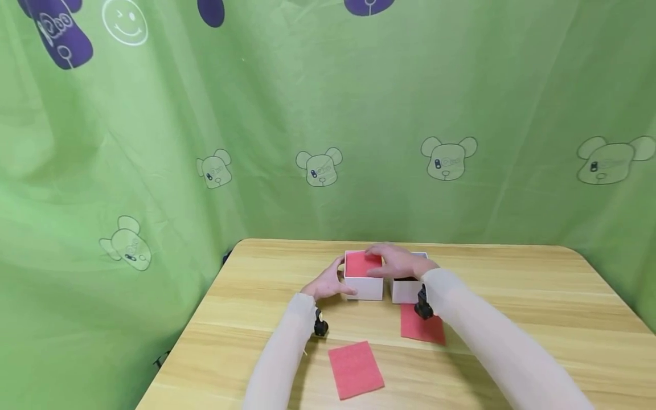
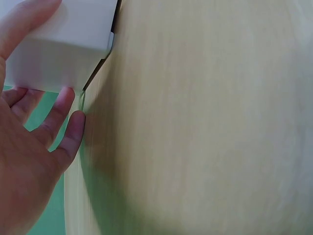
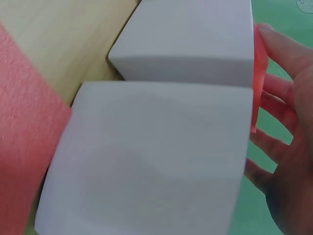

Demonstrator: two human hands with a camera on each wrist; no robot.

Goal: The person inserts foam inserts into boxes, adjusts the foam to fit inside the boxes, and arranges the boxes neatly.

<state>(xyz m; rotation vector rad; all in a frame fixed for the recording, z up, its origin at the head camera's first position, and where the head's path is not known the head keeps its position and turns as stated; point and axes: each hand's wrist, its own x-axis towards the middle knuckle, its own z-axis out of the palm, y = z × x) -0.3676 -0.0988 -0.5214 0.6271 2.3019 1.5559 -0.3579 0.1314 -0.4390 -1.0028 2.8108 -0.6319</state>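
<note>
Green curtain, pale bear prints, wood-grain tabletop

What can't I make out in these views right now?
Right box's contents: head view, mostly covered by the right hand.
Left box's bottom: head view, hidden by the red cloth inside.
Rest of the left box: left wrist view, cut off by the picture's edges.

Left hand gripping, right hand spread
</note>
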